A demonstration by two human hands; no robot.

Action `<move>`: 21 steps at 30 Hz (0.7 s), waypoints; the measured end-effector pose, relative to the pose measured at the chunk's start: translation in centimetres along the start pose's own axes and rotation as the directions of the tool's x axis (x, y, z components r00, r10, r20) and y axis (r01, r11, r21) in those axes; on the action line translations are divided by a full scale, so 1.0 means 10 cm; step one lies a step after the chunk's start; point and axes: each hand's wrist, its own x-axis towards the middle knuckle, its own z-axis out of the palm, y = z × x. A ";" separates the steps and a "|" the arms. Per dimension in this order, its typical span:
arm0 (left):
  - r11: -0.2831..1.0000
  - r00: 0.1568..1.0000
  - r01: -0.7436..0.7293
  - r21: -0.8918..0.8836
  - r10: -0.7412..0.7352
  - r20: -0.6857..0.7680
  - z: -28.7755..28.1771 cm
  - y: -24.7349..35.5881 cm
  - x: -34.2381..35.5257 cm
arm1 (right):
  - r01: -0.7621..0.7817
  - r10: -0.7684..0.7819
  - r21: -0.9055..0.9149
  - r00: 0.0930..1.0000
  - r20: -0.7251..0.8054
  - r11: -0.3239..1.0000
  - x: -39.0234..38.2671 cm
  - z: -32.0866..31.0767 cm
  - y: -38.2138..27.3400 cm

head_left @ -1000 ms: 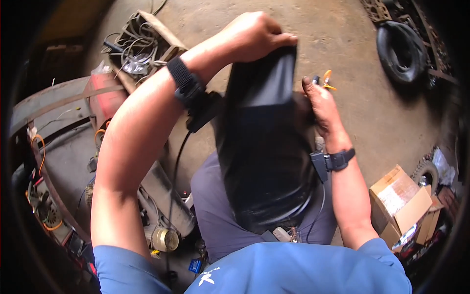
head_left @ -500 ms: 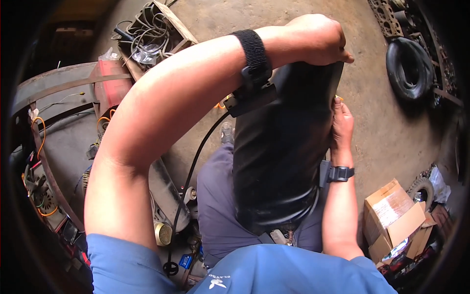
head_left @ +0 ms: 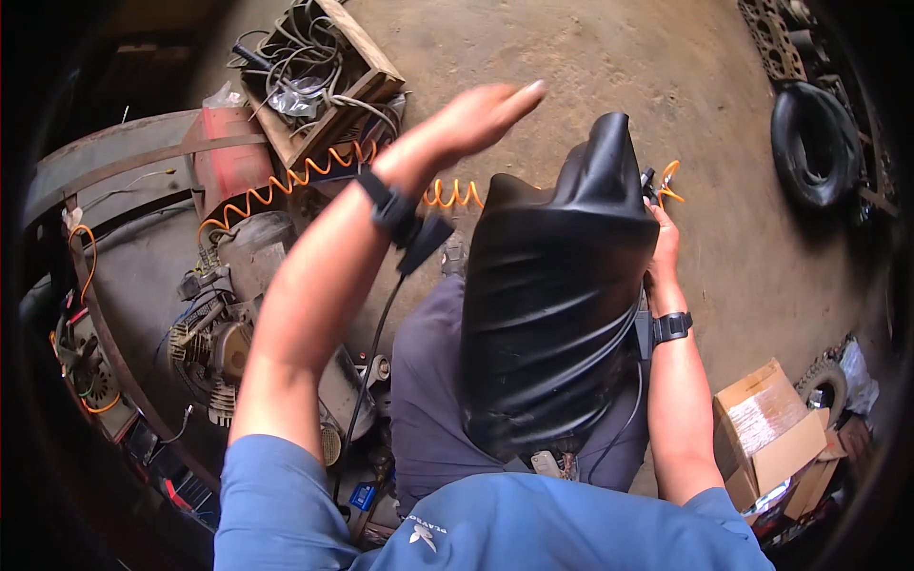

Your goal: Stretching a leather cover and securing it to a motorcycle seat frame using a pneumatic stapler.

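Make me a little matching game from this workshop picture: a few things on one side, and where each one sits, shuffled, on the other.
Things:
1. black seat cover
2. wooden crate
3. cardboard box
4. black tyre

Places:
A. on the floor at the far right, top of the view
B. on the person's lap, right hand at its edge
C. low at the right, flaps open
D. upper left, full of tangled cables

Pairs: 1-B, 2-D, 3-C, 4-A
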 end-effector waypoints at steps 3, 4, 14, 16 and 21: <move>0.706 0.870 0.469 -0.531 -0.265 0.417 0.41 -0.69 -0.70 | 0.046 -0.046 -0.012 0.999 -0.015 0.999 0.03 0.12 -0.05; 0.586 0.852 0.516 -0.625 -0.279 0.442 0.53 -0.82 -0.85 | -0.001 0.003 0.052 0.999 -0.041 0.999 0.03 0.14 -0.03; 0.481 0.967 -0.002 -0.877 -0.221 -0.124 0.75 -0.80 -0.79 | 0.153 -0.161 -0.120 0.985 -0.061 0.981 0.10 0.07 -0.21; 0.465 0.944 -0.023 -0.885 -0.283 -0.173 0.83 -0.84 -0.73 | 0.126 -0.126 -0.009 0.992 -0.016 0.992 0.13 0.13 -0.37; 0.652 0.885 -0.008 -0.758 -0.349 -0.309 0.91 -0.91 -0.69 | 0.118 -0.115 -0.047 0.992 0.049 0.992 0.17 0.29 -0.44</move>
